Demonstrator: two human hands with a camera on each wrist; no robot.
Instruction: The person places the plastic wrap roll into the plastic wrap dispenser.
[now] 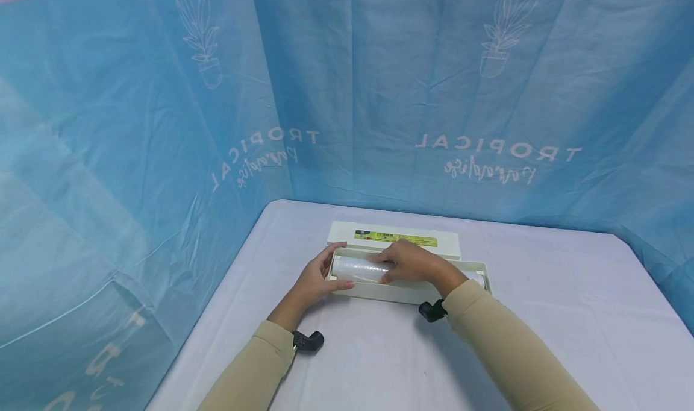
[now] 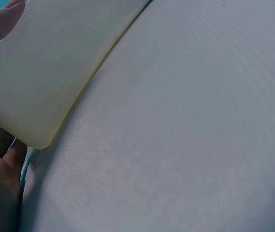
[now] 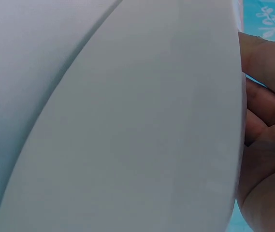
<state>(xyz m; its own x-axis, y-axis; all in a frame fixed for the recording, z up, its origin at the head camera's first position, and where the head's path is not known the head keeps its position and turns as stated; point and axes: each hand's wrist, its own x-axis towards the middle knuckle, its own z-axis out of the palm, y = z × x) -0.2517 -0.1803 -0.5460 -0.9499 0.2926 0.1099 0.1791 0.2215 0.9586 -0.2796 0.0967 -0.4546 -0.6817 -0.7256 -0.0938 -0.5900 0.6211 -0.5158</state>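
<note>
A long white box [image 1: 393,293] lies on the table with its top off. Inside it sits a roll of clear plastic wrap [image 1: 355,269]. My left hand [image 1: 314,280] grips the box's left end, thumb on the near wall and fingers round the far side. From above, my right hand [image 1: 413,263] holds the roll near its middle, thumb on the near side and fingers on the far side. That hand and wrist hide part of the roll's right half. The box's outer wall [image 2: 55,72] fills much of the left wrist view.
Right behind the box lies its white lid [image 1: 341,231], with a yellow-green label [image 1: 396,238]. A white cloth [image 1: 569,314] covers the table. Blue printed curtains [image 1: 379,97] hang along the back and left sides.
</note>
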